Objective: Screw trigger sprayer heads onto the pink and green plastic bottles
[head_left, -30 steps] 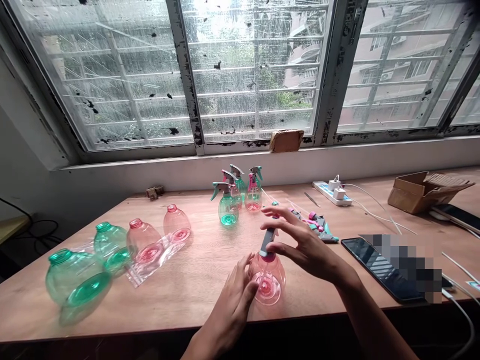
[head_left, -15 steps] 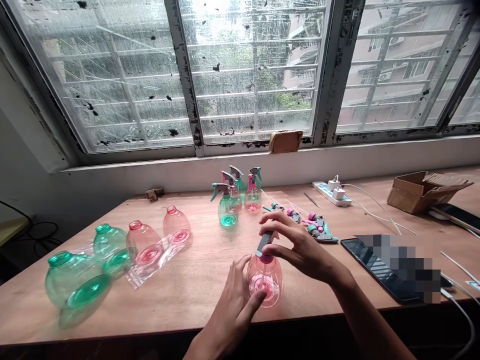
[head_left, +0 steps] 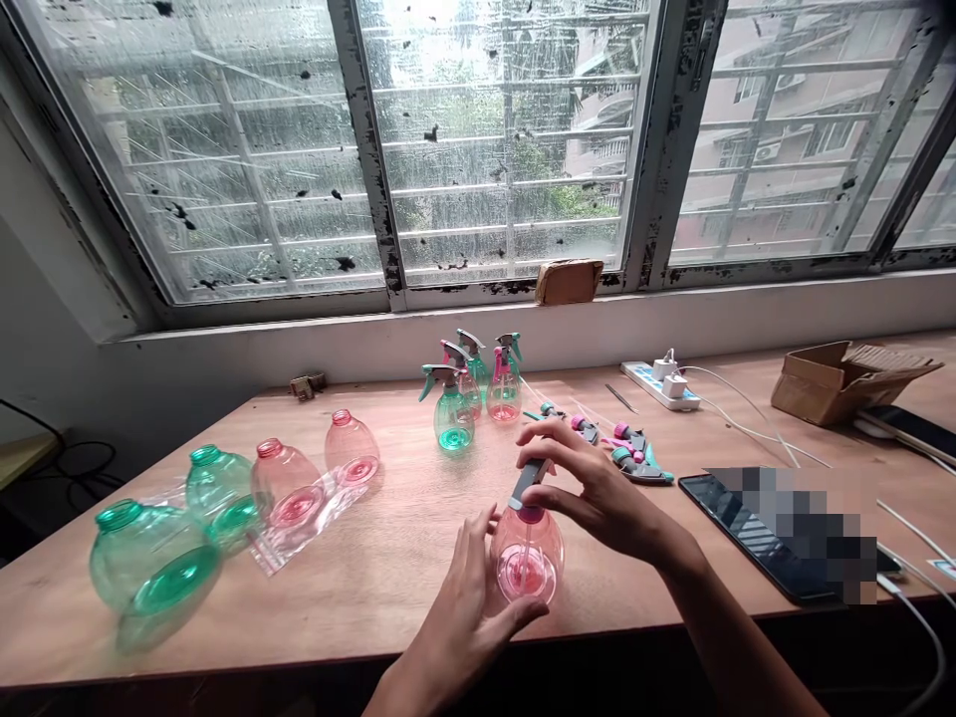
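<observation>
A clear pink spray bottle (head_left: 529, 563) stands upright near the table's front edge, with a grey trigger head (head_left: 529, 480) on its neck and a tube down inside. My right hand (head_left: 590, 488) grips that head from above and the right, thumb in front and fingers curled over. My left hand (head_left: 478, 597) is loosely curved around the bottle's left side, with the thumb across its lower front. Whether all its fingers touch the bottle I cannot tell.
Several headless bottles, two green (head_left: 160, 558) and two pink (head_left: 351, 448), stand at left beside a plastic bag (head_left: 291, 533). Finished-looking spray bottles (head_left: 453, 423) cluster at the back. Loose trigger heads (head_left: 634, 453), a phone (head_left: 754, 538), a power strip (head_left: 661, 386) and a cardboard box (head_left: 843, 383) lie right.
My left thumb has slid lower and out to the right on the bottle, and that hand's grip looks looser. My right hand stays on the trigger head.
</observation>
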The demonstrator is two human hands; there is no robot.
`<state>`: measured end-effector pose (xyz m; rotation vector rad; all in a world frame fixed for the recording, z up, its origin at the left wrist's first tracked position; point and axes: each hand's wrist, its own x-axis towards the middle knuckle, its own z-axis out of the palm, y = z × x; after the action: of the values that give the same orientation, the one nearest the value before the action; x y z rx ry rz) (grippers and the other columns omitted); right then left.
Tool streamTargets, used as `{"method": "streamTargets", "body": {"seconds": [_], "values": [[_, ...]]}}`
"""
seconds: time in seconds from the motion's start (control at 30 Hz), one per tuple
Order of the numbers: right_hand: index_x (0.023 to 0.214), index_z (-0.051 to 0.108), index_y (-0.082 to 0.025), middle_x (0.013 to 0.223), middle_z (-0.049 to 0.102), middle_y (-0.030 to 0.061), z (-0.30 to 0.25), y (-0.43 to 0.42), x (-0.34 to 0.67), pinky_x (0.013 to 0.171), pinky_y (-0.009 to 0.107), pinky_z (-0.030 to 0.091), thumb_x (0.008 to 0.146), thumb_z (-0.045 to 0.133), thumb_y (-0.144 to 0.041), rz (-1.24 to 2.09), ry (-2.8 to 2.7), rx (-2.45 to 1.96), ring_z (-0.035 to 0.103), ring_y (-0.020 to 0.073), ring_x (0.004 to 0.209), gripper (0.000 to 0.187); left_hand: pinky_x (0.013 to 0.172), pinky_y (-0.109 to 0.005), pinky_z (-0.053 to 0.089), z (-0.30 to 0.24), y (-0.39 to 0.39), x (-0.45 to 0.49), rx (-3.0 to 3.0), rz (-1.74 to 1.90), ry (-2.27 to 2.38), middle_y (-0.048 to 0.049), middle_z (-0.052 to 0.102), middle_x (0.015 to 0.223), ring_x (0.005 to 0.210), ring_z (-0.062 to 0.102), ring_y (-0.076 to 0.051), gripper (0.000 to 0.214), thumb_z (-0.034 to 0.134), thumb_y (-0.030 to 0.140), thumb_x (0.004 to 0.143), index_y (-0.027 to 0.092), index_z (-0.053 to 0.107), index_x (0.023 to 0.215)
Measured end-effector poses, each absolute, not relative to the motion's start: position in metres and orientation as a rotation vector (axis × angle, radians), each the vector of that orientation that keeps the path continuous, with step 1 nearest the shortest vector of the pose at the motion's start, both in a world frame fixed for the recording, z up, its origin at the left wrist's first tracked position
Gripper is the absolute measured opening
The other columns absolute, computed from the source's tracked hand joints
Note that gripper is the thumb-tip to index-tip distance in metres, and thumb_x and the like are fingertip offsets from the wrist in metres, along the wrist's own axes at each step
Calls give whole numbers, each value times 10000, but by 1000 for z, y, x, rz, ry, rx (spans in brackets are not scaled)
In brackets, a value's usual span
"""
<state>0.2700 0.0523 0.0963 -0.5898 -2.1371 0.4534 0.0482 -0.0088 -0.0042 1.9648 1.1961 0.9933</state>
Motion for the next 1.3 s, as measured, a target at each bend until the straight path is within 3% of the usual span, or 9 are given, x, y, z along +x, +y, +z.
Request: {"method": "streamTargets", "body": {"seconds": [0.17,0.37,0.5,0.67,0.77,0.87,1.07,1.13,1.3], "values": [[1096,639,-255,1253,573,80,96,53,270,947,345,543,1015,646,-352,462,-2145,-590,643,191,961,126,1295,-592,199,10,-16,44,2088,852,1149,-130,252,1704,1584,227,-331,639,454,404,1090,288,163,1647],[1084,633,-256,1243,573,79,97,52,270,940,336,532,1011,655,-347,473,-2138,-586,628,190,966,119,1199,-545,398,0,-9,49,1888,1015,1178,-153,507,1492,1385,529,-352,674,702,429,967,267,346,1516],[1094,634,-248,1243,570,74,97,52,269,975,322,505,1004,670,-321,454,-2143,-589,612,192,1021,122,1154,-527,441,-3,-9,51,1856,1075,1239,-140,534,1401,1306,584,-348,702,800,437,884,260,395,1429],[1107,626,-242,1253,559,66,96,53,269,962,291,497,1006,671,-302,472,-2146,-576,614,165,973,126,1269,-587,265,1,-13,44,2033,883,1171,-152,321,1662,1553,305,-352,657,503,423,1071,286,170,1620],[1112,622,-244,1255,553,62,96,53,269,949,282,497,1009,666,-292,483,-2140,-564,610,160,969,122,1298,-577,205,-2,-12,41,2066,831,1140,-120,221,1723,1598,209,-327,674,444,404,1089,297,83,1648],[1114,619,-247,1239,545,57,95,53,270,935,286,496,1005,673,-302,489,-2132,-565,608,157,946,134,1288,-572,238,-8,-8,42,2051,872,1122,-139,278,1702,1573,279,-341,696,519,417,1061,288,135,1628],[1104,617,-248,1151,541,39,94,54,270,926,291,489,1006,671,-308,472,-2123,-583,595,163,947,127,1149,-548,451,-13,-5,50,1832,1019,1143,-176,507,1492,1266,640,-334,721,728,402,953,274,272,1497],[1104,617,-245,1147,540,41,94,54,270,934,294,490,1008,668,-308,468,-2122,-578,592,168,963,126,1169,-564,427,-10,-6,50,1862,1044,1157,-179,482,1501,1313,603,-351,762,743,412,939,272,257,1510],[1107,623,-250,1162,537,40,94,54,271,913,298,506,1008,668,-317,481,-2128,-583,601,157,913,128,1279,-608,237,1,-11,45,2131,885,1132,-142,261,1693,1569,270,-367,732,564,336,1038,313,131,1627]]}}
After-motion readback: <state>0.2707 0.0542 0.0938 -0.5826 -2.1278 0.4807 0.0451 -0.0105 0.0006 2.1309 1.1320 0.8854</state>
